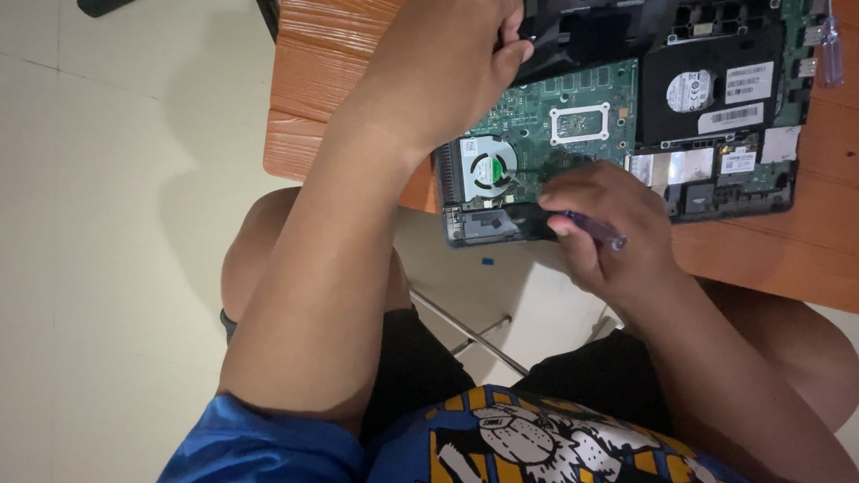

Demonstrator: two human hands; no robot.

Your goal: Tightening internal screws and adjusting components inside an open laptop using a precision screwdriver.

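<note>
Left hand [450, 66] pinched a black cover panel [599, 24] at its edge, lifted over the opened laptop [643, 135] on the orange counter [331, 67]. Fan [490, 167] sat just beside the right hand [606, 224], grip clamped on a purple-handled screwdriver [592, 228], tip hidden near the fan. Risk: tip could slip and scratch the green board [549, 98]; laptop overhung the counter edge and could tip.

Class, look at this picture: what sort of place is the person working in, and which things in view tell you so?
Probably a home or small repair corner, not a factory: an opened laptop lies on an orange wooden table over a pale tiled floor, and the right hand holds a small screwdriver.
</note>
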